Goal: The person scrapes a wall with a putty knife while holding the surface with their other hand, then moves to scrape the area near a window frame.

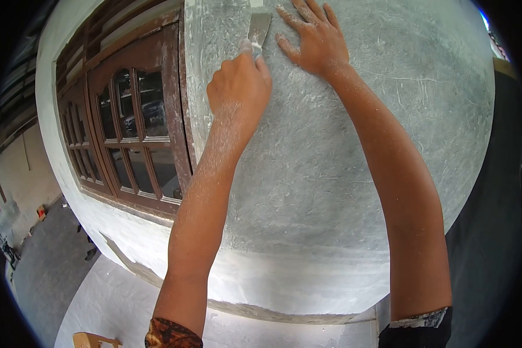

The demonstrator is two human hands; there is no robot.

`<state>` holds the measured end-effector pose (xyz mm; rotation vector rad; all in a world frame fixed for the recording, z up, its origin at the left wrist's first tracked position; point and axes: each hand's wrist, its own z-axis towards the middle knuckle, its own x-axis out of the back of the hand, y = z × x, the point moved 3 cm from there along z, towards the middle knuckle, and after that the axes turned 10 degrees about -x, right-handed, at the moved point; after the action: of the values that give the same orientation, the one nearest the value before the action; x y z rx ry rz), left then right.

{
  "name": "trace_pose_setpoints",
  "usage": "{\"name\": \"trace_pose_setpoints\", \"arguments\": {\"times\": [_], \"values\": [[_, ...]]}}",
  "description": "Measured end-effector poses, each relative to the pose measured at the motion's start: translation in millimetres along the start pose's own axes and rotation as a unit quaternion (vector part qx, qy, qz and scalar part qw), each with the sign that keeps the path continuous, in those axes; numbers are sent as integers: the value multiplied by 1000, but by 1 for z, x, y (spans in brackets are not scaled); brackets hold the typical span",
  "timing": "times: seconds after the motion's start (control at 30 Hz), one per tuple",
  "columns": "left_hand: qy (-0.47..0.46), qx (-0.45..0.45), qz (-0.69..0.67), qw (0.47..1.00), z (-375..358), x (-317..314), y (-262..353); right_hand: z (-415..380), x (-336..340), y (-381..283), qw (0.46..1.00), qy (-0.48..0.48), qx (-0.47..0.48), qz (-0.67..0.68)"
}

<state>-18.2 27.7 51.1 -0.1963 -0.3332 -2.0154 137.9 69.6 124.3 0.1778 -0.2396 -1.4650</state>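
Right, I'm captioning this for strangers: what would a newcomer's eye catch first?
Probably the two dusty arms reaching up the grey wall, the left hand gripping a scraper, the right hand spread flat beside it. Then the brown window at left.

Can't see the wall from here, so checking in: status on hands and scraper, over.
Left hand gripping scraper, blade pointing up at grey wall. Right hand spread on wall, dusty. Brown window off to left.

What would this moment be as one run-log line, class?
left hand: holds scraper | right hand: on grey wall | window: left of hands
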Motion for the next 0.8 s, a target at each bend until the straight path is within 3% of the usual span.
{"name": "trace_pose_setpoints", "arguments": {"times": [0.17, 0.33, 0.57, 0.67, 0.8], "values": [[38, -42, 28, 998, 26, 14, 6, 1, -4, 2, 1000, 18, 8, -1], [15, -14, 13, 1000, -13, 3, 2, -1, -4, 0, 1000, 9, 5, -3], [67, -34, 17, 997, 17, 1, 1, 0, -3, 1, 1000, 15, 9, 5], [38, -4, 14, 999, -4, -4, -1, 0, -1, 1, 1000, 5, 4, 12], [58, -15, 6, 998, 25, -2, -6, 0, 1, -1, 1000, 10, 8, 8]]}}
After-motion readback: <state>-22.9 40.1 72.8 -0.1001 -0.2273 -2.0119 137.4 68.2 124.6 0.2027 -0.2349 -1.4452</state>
